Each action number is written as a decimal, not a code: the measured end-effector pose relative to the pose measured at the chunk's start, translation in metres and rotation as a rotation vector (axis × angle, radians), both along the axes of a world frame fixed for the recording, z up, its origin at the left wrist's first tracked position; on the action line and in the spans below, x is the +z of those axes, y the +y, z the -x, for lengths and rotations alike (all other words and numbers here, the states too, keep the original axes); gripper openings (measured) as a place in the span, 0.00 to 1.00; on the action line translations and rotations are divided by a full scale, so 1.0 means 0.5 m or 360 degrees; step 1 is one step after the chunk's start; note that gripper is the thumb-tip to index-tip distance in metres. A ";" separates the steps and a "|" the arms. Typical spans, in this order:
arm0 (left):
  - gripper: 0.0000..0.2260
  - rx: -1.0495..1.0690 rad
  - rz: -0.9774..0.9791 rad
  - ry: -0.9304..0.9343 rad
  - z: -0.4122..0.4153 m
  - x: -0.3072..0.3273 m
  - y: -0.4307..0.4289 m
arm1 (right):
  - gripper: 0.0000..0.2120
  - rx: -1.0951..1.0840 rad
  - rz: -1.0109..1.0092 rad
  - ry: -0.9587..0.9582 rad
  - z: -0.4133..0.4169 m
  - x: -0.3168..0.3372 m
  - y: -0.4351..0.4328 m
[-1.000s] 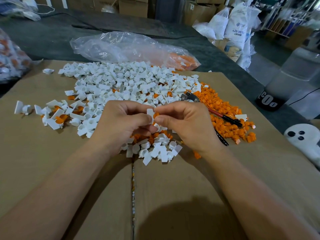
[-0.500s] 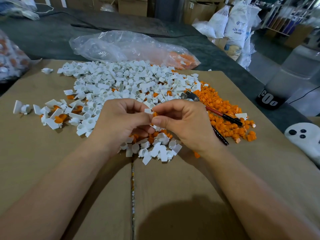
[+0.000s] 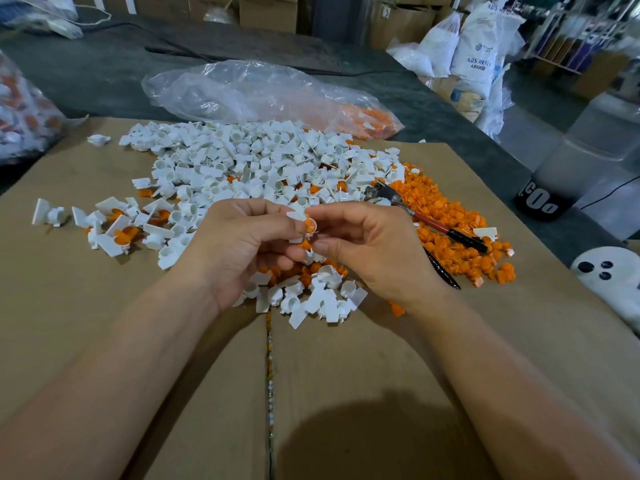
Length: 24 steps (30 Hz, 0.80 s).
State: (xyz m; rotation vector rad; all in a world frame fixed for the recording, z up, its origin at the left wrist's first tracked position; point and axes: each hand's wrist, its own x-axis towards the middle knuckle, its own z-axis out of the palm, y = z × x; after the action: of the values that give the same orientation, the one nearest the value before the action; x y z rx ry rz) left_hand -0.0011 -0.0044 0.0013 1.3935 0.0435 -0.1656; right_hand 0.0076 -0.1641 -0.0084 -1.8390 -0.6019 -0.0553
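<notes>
White plastic piece (image 3: 296,216) sits between my two hands, above the middle of the cardboard sheet (image 3: 363,375), clear of the piles. My left hand (image 3: 235,251) pinches it with thumb and forefinger, other fingers curled. My right hand (image 3: 377,251) pinches an orange cap (image 3: 310,226) against the piece; cap and piece touch, but I cannot tell if the cap is seated.

Nearest me: bare cardboard, with a seam (image 3: 268,375) running straight away from me between my forearms. Most open room is here and at the left. Just under my hands is a small heap of white pieces (image 3: 311,297) mixed with a few orange ones.

Left of my left hand are scattered white pieces, some with orange caps fitted. Right of my right hand lie pliers (image 3: 446,231), with red and black handles, on the orange cap pile (image 3: 453,220). That pile runs close to the sheet's right edge. Beyond that edge is a white round thing with three black dots (image 3: 609,275).

Behind my hands the big white pile (image 3: 256,157) reaches nearly to the sheet's far edge. A clear plastic bag (image 3: 249,91) lies just past that edge on the dark table. Far right is a dark base with white letters reading roughly "CO" (image 3: 536,201). Farthest is a white sack printed "ABS RESIN" (image 3: 479,60).
</notes>
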 end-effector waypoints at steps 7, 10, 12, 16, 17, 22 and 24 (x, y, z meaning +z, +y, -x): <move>0.10 -0.0017 -0.0010 0.0014 0.001 0.001 -0.002 | 0.16 -0.0032 -0.0036 -0.0127 0.001 -0.003 0.002; 0.10 -0.0034 0.0010 0.0020 0.003 0.000 -0.004 | 0.15 -0.0052 -0.0046 -0.0172 0.000 -0.006 0.001; 0.09 -0.0041 0.0013 0.0016 0.003 0.000 -0.003 | 0.17 -0.0028 -0.0044 -0.0167 0.000 -0.005 -0.001; 0.04 -0.0051 0.0000 0.0003 0.001 -0.002 0.000 | 0.19 -0.0015 -0.0069 -0.0250 0.001 -0.003 0.000; 0.03 -0.0054 -0.0004 0.0007 0.001 -0.003 0.000 | 0.20 -0.0030 -0.0063 -0.0284 0.000 -0.003 0.001; 0.04 -0.0052 -0.0002 0.0020 0.000 -0.005 -0.003 | 0.17 -0.0102 0.0052 -0.0481 -0.003 -0.002 0.001; 0.04 -0.0060 0.0003 0.0021 0.000 -0.006 -0.004 | 0.15 -0.0114 0.0090 -0.0527 -0.004 -0.001 0.000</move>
State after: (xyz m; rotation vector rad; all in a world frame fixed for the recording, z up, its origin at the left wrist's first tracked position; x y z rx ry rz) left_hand -0.0013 -0.0066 -0.0014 1.3917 0.0282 -0.2061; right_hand 0.0094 -0.1639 -0.0091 -1.9209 -0.7728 -0.4004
